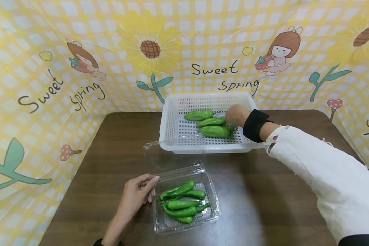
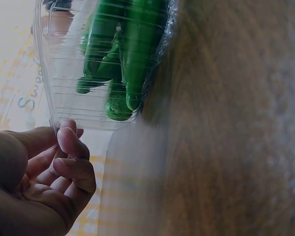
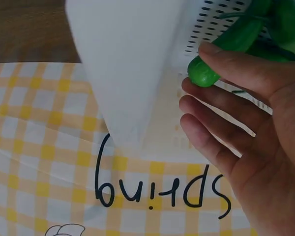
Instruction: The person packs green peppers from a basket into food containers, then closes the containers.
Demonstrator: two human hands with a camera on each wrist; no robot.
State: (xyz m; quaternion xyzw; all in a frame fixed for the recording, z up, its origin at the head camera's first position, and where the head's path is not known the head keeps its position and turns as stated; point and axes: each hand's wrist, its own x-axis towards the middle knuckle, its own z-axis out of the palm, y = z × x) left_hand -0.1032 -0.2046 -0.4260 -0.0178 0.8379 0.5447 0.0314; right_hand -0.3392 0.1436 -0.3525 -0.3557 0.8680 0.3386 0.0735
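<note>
My left hand [image 1: 138,191] pinches the left rim of a clear plastic clamshell box [image 1: 216,205] between thumb and fingers, as the left wrist view also shows. Its lid [image 1: 172,160] stands open toward the basket. Several slim green peppers [image 1: 181,204] lie inside the box. My right hand [image 1: 237,114] reaches into a white plastic basket [image 1: 209,148]. In the right wrist view, thumb and forefinger pinch the rounded end of a green pepper [image 3: 204,73]; the other fingers stay loosely bent. More green peppers [image 1: 214,131] lie on the basket's slotted bottom beside this hand.
The brown wooden table [image 1: 123,143] carries the box in front and the basket at the back. A yellow checked cloth [image 1: 110,20] with printed flowers and lettering hangs behind the table and at its sides. The lid's far edge overlaps the basket's front wall in the head view.
</note>
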